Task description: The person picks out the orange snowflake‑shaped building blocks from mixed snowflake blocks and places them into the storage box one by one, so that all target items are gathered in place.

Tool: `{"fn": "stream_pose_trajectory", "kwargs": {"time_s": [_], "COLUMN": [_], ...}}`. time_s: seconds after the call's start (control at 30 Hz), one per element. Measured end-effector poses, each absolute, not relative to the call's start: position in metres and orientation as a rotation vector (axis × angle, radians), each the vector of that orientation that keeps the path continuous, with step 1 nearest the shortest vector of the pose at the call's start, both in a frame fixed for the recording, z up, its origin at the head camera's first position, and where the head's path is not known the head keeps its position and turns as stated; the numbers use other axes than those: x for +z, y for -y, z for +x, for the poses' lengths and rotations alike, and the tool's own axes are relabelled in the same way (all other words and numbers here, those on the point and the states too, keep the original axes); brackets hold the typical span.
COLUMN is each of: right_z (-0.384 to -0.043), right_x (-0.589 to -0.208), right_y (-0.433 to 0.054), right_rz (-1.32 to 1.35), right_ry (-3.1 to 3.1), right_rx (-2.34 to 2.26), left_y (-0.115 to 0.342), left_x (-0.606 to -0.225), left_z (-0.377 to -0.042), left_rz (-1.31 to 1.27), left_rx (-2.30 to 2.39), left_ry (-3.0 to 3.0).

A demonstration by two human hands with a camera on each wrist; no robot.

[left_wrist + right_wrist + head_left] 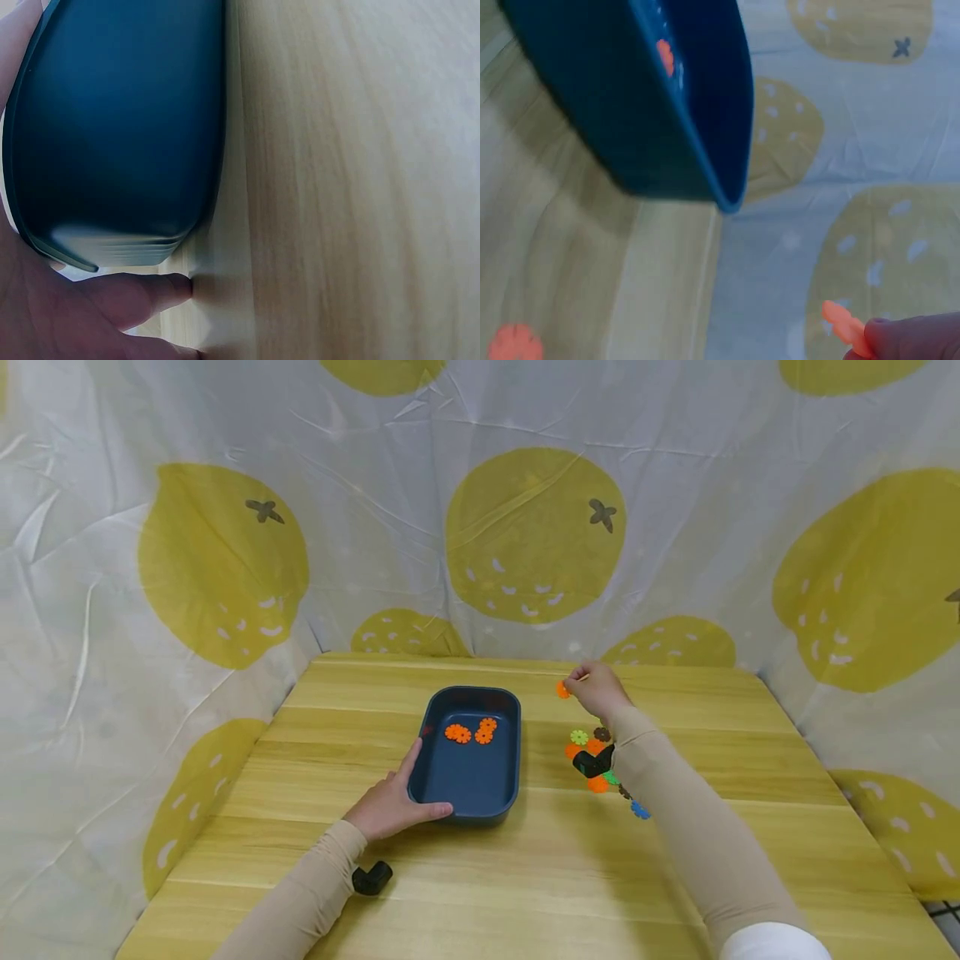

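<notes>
A dark blue rectangular tray (pixel 465 781) stands on the wooden table with several orange notched plastic discs (pixel 457 734) inside. My left hand (pixel 393 806) rests at its near left corner, thumb along the near rim and index finger along the left side. In the left wrist view, other fingers reach down beside the tray wall (pixel 120 135). To the right of the tray, my right hand (pixel 597 689) pinches one orange disc (pixel 562 690) between thumb and fingertips, raised over the table's far part. The right wrist view shows this disc (pixel 847 328) edge-on.
Below my right forearm lies a loose group of discs, among them a light green disc (pixel 579 737), a brown disc (pixel 602 734), an orange disc (pixel 597 784) and a blue disc (pixel 640 810). A lemon-print curtain (pixel 375 527) hangs behind the table (pixel 360 693) and along both sides.
</notes>
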State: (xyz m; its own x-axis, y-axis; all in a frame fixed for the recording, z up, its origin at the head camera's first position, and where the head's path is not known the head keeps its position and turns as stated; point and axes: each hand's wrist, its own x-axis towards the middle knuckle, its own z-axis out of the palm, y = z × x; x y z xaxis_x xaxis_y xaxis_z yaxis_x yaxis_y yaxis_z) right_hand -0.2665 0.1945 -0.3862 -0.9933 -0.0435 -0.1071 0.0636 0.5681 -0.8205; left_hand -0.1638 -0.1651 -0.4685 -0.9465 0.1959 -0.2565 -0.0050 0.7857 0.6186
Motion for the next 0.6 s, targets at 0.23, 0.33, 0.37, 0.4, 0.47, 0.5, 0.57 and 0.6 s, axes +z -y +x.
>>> {"fn": "stream_pose_trajectory", "kwargs": {"time_s": [0.23,0.33,0.37,0.4,0.47,0.5,0.57,0.6], "right_z": [-0.275,-0.278,-0.279,-0.28,-0.281,-0.282,-0.283,-0.283], "right_x": [-0.379,-0.378,-0.379,-0.379,-0.382,-0.384,-0.388,-0.39], "right_y": [-0.153,-0.134,-0.128,-0.122,-0.109,-0.104,-0.092,-0.087], "right_rz": [-0.046,-0.078,-0.088,-0.096,-0.108,-0.111,-0.118,-0.118], "right_ry": [-2.675,-2.663,-2.659,-2.651,-2.642,-2.635,-2.634,-2.632], "right_rx": [-1.464,-1.487,-1.493,-1.507,-1.512,-1.521,-1.514,-1.512], "left_y": [0.166,0.166,0.166,0.166,0.166,0.166,0.165,0.165], "left_x": [-0.47,-0.471,-0.471,-0.471,-0.471,-0.471,-0.471,-0.471], "left_z": [-0.164,-0.163,-0.163,-0.163,-0.163,-0.163,-0.163,-0.163], "left_rz": [0.147,0.146,0.143,0.139,0.131,0.13,0.126,0.126], "left_rx": [0.921,0.927,0.93,0.934,0.937,0.936,0.937,0.938], "left_ry": [-2.679,-2.678,-2.677,-2.674,-2.674,-2.676,-2.677,-2.678]}}
